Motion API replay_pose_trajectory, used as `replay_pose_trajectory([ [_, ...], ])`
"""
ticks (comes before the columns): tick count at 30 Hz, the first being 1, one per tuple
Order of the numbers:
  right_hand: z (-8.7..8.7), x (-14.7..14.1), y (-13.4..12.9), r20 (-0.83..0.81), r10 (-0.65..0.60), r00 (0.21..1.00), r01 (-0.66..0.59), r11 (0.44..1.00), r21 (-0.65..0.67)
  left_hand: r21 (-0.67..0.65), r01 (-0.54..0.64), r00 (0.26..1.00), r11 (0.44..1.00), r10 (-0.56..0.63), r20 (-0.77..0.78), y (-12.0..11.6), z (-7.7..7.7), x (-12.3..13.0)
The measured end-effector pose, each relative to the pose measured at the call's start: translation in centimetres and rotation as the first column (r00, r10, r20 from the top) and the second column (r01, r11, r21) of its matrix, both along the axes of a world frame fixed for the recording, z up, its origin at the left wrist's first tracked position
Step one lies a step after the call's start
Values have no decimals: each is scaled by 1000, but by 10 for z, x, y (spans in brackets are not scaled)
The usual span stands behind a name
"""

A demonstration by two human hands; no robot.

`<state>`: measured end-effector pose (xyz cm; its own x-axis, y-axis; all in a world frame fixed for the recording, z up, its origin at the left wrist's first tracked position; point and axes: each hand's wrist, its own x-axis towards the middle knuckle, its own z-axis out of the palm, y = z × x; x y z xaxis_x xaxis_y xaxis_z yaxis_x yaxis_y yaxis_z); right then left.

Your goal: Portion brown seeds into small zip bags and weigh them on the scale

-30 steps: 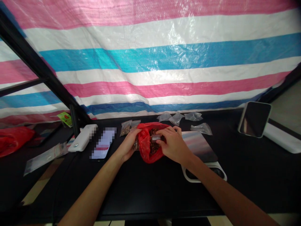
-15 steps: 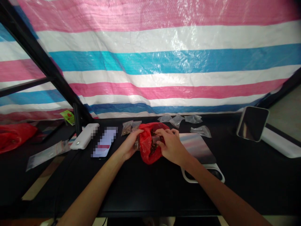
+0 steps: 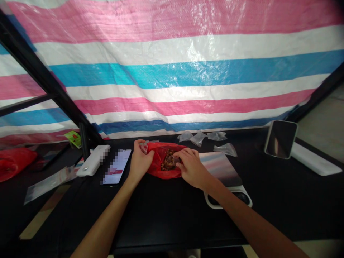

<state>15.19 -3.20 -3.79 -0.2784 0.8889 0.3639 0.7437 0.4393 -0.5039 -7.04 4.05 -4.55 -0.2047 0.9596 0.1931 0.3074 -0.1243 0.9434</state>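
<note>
1. A red plastic bag [image 3: 168, 174] sits on the black tabletop [image 3: 161, 218], in the middle of the scene, its mouth spread open and facing the person.
2. Inside it lie small brown pieces [image 3: 168, 163], too small to identify.
3. The right hand [image 3: 192, 167] reaches into the mouth from the right, thumb and fingers pinching a small clear container [image 3: 176, 161], partly hidden by the fingertips.
4. The left hand [image 3: 141, 159] is at the bag's left edge, curled around a clear plastic packet [image 3: 144, 147], with the thumb against the red plastic.
5. Just right of the bag, partly beneath the right forearm, is a flat scale [image 3: 223, 166] with a shiny metal plate and a white base.
6. Beyond the bag and scale, toward the far edge, lie four small clear pouches [image 3: 199, 139].
7. Left of the left hand lies a smartphone [image 3: 116, 170] with its screen lit; beside it is a white oblong device [image 3: 92, 161].
8. Farther left are flat clear bags [image 3: 48, 184], a green packet [image 3: 73, 139] and another red bag [image 3: 16, 163].
9. At far right, a dark-screened device [image 3: 281, 139] stands upright beside a long white bar [image 3: 315, 159].
10. A striped plastic sheet [image 3: 172, 73] hangs behind everything.
</note>
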Motion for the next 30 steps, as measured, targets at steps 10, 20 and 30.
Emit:
replay_pose_trajectory([
  [10,8,4,7,-172,-39,984,57,993,101,251,169,908,953,-51,-416,-18,2,9],
  [20,24,-1,-6,-269,159,950,-74,951,301,455,300,840,838,-6,-543,-41,19,16],
  [30,19,6,-2,-8,308,951,-289,900,327,66,442,897,895,-441,-28,-52,0,48],
])
